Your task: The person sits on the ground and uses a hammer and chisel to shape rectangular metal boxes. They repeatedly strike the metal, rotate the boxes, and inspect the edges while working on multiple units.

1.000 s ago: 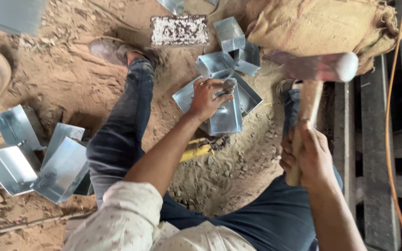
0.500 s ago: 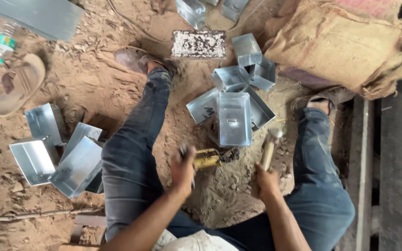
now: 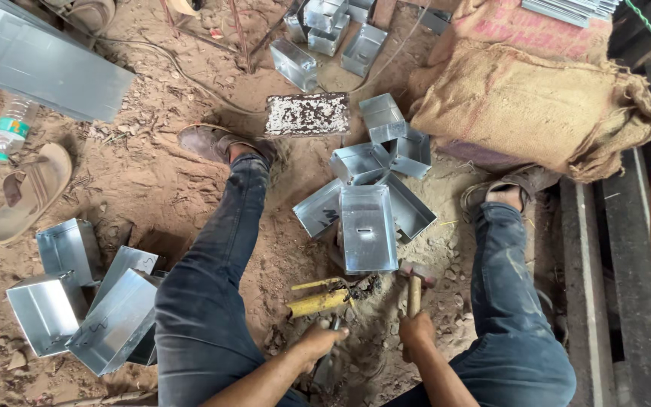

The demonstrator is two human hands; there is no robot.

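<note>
The right hand (image 3: 417, 329) grasps a wooden-handled hammer (image 3: 414, 286) whose long axis points its head away toward the open rectangular galvanized-metal box (image 3: 368, 228), while the left hand (image 3: 324, 339) clenches a dark metal tool (image 3: 327, 362).

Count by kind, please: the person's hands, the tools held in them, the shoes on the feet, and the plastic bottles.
Hands, left hand and right hand: 2
Held tools, dark tool and hammer: 2
Worn shoes: 2
Plastic bottle: 1
Total: 7
</note>
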